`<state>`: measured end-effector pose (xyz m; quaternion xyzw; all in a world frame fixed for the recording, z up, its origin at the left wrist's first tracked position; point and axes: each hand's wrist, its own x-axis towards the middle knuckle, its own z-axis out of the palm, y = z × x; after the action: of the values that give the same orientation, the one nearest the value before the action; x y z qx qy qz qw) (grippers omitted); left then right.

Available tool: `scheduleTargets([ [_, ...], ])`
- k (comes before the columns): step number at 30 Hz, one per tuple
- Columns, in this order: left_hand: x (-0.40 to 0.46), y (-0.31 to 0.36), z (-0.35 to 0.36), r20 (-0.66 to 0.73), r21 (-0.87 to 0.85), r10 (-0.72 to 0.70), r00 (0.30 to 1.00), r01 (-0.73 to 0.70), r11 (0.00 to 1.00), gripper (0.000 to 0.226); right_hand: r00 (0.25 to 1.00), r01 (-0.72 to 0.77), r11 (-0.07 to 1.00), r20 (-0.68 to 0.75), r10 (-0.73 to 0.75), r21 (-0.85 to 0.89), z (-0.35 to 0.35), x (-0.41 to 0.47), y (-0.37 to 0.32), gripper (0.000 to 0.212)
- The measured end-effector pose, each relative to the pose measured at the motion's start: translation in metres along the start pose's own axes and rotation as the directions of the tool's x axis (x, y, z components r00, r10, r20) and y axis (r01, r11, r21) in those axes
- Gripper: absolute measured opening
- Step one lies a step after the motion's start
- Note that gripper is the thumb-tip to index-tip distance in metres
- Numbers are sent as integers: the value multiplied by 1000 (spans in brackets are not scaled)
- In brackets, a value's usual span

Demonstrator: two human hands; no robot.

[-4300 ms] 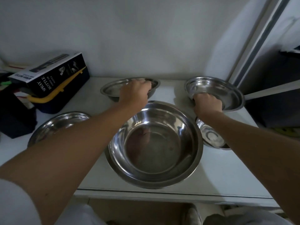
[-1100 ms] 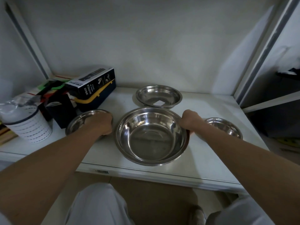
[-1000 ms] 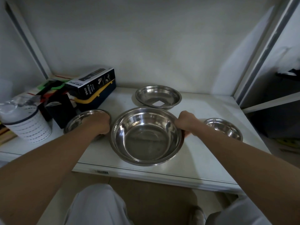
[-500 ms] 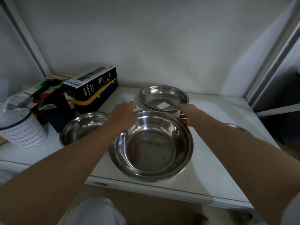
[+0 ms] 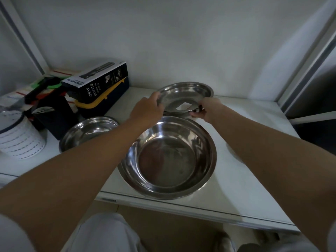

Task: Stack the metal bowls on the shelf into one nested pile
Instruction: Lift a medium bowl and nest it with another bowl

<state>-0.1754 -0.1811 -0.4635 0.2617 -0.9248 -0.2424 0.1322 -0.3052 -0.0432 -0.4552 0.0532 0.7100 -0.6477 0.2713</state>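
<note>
Your left hand (image 5: 147, 110) and right hand (image 5: 205, 110) grip the rear bowl (image 5: 185, 96) at the shelf (image 5: 254, 142) back; its tilt could clip the big bowl (image 5: 168, 157) rim and slip

Both hands left the big bowl (image 5: 169, 157); now gripping rear bowl (image 5: 185, 95).

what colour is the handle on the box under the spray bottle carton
Yellow handle on a dark blue box, in the head view.
</note>
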Motion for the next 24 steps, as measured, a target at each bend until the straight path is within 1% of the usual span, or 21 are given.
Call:
scheduleTargets([
  [4,-9,14,-11,-65,-108,-101,993,94,990,52,999,38,999,26,-39,30,-6,-26,-14,25],
  [8,-28,33,-35,-104,-275,-240,965,204,940,53,994,108,994,18,-109,13,-14,-61,-31,23],
  [12,-46,38,-60,-167,-412,-288,943,199,889,46,988,153,987,41,-151,-55,-23,-98,-37,25],
  [14,-57,36,-69,-136,-410,-322,937,243,879,47,982,185,978,55,-180,-100,-25,-112,-35,33],
  [16,-68,35,-77,-106,-392,-353,930,287,874,54,975,220,964,71,-211,-151,-28,-125,-32,44],
  [17,-74,35,-80,-98,-384,-360,928,299,874,56,971,234,956,79,-223,-174,-28,-132,-31,46],
  [20,-90,34,-89,-64,-396,-371,926,318,861,55,963,271,932,81,-259,-241,-29,-150,-28,42],
  [22,-100,32,-92,-42,-402,-376,925,329,854,54,952,303,892,67,-298,-335,-28,-162,-26,36],
  [24,-108,28,-92,-27,-406,-375,927,333,851,47,948,306,854,55,-312,-421,-28,-170,-21,31],
])
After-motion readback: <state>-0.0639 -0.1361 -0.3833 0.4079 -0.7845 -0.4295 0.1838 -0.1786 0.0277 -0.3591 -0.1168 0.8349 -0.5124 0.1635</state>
